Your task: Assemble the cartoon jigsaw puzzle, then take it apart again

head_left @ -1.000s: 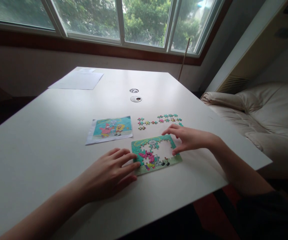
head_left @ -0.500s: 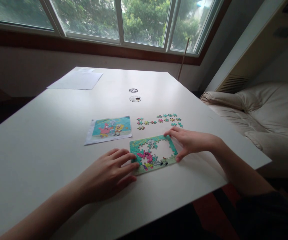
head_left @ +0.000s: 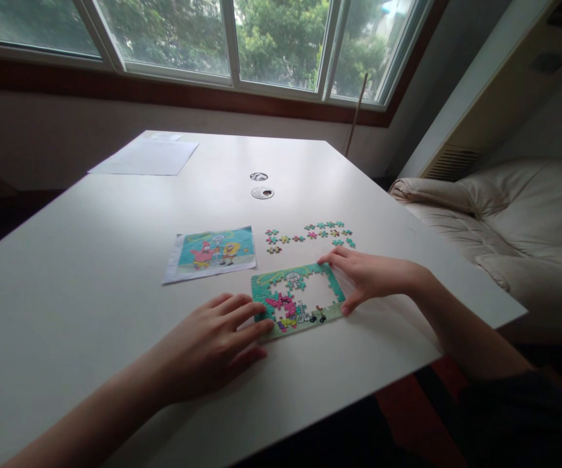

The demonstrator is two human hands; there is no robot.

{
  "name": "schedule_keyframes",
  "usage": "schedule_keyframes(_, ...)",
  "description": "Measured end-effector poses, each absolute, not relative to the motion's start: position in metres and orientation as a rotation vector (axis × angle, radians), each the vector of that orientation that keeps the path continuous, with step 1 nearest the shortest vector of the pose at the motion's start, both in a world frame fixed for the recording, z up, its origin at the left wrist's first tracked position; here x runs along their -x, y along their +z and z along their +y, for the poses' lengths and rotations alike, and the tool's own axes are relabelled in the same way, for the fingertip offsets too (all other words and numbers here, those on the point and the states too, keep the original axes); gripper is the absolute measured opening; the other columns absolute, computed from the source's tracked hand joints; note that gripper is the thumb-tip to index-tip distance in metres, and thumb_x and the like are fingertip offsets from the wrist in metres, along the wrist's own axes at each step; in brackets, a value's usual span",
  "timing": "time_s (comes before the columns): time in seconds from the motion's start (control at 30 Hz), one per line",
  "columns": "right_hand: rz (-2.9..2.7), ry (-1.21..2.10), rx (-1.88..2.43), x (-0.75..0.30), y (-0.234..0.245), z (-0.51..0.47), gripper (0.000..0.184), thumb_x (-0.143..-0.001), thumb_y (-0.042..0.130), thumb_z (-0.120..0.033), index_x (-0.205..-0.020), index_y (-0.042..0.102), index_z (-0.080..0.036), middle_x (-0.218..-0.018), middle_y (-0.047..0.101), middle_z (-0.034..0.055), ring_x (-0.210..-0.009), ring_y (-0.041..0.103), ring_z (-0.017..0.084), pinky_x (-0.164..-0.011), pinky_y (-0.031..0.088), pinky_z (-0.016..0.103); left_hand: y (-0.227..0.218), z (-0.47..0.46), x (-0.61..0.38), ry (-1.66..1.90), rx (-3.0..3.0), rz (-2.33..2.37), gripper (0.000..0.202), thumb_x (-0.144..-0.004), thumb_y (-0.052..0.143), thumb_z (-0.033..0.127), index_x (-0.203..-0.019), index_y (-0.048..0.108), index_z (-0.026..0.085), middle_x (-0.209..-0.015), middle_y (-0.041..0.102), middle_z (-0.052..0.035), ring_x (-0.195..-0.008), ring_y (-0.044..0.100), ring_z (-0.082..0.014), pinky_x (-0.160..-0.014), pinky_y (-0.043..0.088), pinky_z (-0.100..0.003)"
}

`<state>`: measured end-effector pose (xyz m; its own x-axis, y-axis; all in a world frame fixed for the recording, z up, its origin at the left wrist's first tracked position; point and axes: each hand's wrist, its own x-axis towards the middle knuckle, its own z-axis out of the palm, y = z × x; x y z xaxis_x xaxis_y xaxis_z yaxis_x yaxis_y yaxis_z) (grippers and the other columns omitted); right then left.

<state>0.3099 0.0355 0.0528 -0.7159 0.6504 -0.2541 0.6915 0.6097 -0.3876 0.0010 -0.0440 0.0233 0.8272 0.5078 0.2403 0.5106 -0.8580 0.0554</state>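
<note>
Right thumb has shifted from over the border pieces to the outer right edge; my right grip (head_left: 371, 274) now sits parted there, fingertips near the top corner. Left grip (head_left: 217, 341) unchanged: fingers spread, tips on the left edge, nothing pinched. Partly built puzzle (head_left: 287, 304) lies flat on the table (head_left: 115, 247) between them, so I judge it's braced from both sides. Middle gap remains; loose pieces (head_left: 312, 235) lie just beyond.
</note>
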Motion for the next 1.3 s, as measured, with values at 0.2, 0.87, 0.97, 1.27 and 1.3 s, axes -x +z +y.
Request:
schedule_keyframes(0.2,2.743,-0.733,-1.148,-0.31,0.054,0.036,0.089,-0.057,0.073,-0.058,-0.13,0.042,-0.017,-0.121,0.044,0.0127,-0.112,0.046,0.029,-0.095,0.04,0.038,0.024,-0.047,-0.004,-0.391,2.971,-0.825,0.025,-0.09,0.05,0.031,-0.113,0.056,0.023,-0.109,0.062,-0.0073,-0.095,0.057,-0.0238,-0.081,0.045,-0.038)
schedule_keyframes(0.87,3.034,-0.267,-1.551,-0.3,0.028,0.077,0.021,-0.087,0.051,-0.029,-0.097,0.065,-0.018,-0.089,0.059,0.0073,-0.084,0.055,0.019,-0.079,0.042,0.031,0.023,-0.046,-0.002,-0.38,2.998,-0.85,0.027,-0.09,0.05,0.031,-0.114,0.057,0.023,-0.111,0.063,-0.0069,-0.1,0.056,-0.0249,-0.084,0.046,-0.039)
schedule_keyframes(0.97,3.019,-0.168,-1.641,-0.296,0.02,0.085,0.027,-0.086,0.053,-0.028,-0.11,0.064,-0.02,-0.094,0.059,0.008,-0.086,0.055,0.019,-0.08,0.042,0.032,0.025,-0.045,-0.002,-0.388,3.018,-0.874,0.024,-0.09,0.05,0.031,-0.111,0.058,0.023,-0.111,0.063,-0.006,-0.103,0.055,-0.0248,-0.086,0.045,-0.038)
schedule_keyframes(1.27,3.023,-0.236,-1.651,-0.298,0.02,0.093,0.022,-0.082,0.057,-0.031,-0.097,0.068,-0.018,-0.097,0.058,0.0091,-0.089,0.055,0.02,-0.083,0.042,0.032,0.025,-0.045,-0.004,-0.384,3.032,-0.891,0.023,-0.09,0.05,0.031,-0.109,0.059,0.023,-0.108,0.064,-0.007,-0.1,0.056,-0.0231,-0.085,0.046,-0.036)
schedule_keyframes(1.3,3.022,-0.262,-1.644,-0.298,0.021,0.094,0.023,-0.082,0.057,-0.031,-0.097,0.068,-0.018,-0.097,0.058,0.0093,-0.089,0.055,0.02,-0.083,0.042,0.032,0.025,-0.045,-0.003,-0.381,3.034,-0.891,0.023,-0.09,0.05,0.031,-0.109,0.059,0.023,-0.108,0.064,-0.0072,-0.099,0.056,-0.0234,-0.085,0.046,-0.037)
